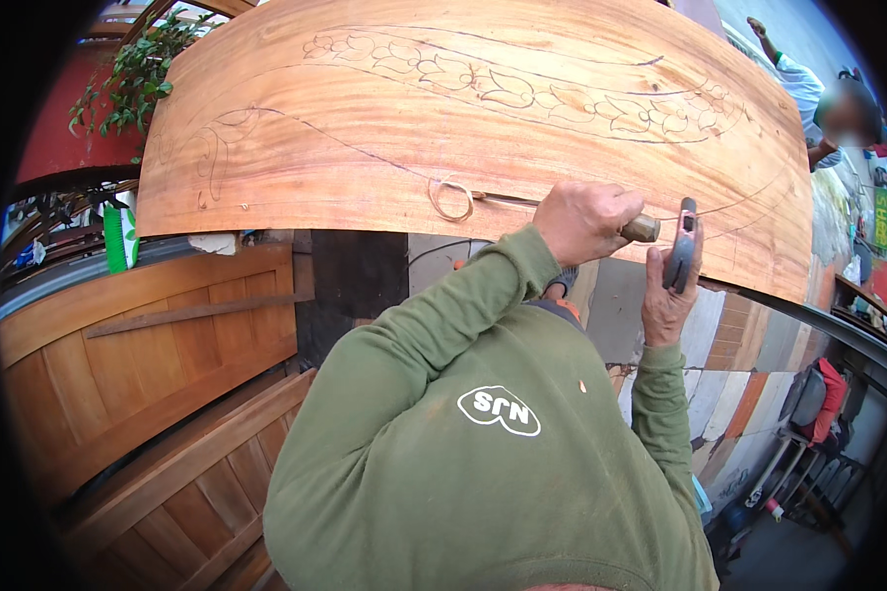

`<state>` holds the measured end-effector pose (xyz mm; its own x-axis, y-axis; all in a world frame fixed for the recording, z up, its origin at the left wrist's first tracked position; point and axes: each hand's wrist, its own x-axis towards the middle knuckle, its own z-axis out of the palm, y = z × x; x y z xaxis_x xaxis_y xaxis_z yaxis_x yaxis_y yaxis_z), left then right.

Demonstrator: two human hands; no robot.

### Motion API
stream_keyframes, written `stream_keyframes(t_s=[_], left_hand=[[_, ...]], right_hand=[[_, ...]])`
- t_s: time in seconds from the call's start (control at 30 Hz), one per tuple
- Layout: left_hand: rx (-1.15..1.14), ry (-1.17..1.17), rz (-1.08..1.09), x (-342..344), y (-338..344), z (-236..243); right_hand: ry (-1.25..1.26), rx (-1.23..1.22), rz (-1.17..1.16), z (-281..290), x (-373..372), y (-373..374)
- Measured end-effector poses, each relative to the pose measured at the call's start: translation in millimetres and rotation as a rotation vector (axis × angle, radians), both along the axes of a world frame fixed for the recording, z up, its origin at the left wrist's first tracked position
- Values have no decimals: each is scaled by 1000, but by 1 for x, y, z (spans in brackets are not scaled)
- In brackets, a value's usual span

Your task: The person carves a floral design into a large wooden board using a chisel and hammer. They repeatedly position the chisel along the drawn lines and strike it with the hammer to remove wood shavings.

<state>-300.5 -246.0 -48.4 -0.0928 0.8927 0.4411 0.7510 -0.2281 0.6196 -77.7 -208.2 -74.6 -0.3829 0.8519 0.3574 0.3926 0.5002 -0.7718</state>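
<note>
My left hand (593, 219) is closed around a long chisel with a worn wooden handle (641, 229). Its thin shaft (508, 199) lies low over a pale wooden board (384, 148), pointing left to a curled wood shaving (453, 215). The board bears drawn leaf scrolls and curved lines. Just right of the handle's end, my right hand (672, 286) grips a dark grey tool (682, 246), held upright near the board's front edge; its exact kind is unclear.
Paneled wooden pieces (158, 364) stand at lower left. A leafy plant (118, 89) and green brush (120, 239) are beside the board's left end. Another person (803, 89) is at upper right. A metal rack with red and grey items (808, 414) sits at lower right.
</note>
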Motion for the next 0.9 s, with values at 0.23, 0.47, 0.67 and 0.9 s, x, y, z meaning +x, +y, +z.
stream_keyframes(t_s=[0.23, 0.47, 0.67, 0.9], left_hand=[[-25, 31, 23, 2, 7, -1], [-44, 84, -100, -2, -14, -4], [-32, -8, -116, -12, -38, 36], [323, -13, -148, -9, -84, 88]], right_hand=[[492, -159, -210, 15, -32, -17], [299, -467, -77, -22, 6, -17], [563, -562, -111, -1, -21, 32], [718, -615, -139, -10, -31, 58]])
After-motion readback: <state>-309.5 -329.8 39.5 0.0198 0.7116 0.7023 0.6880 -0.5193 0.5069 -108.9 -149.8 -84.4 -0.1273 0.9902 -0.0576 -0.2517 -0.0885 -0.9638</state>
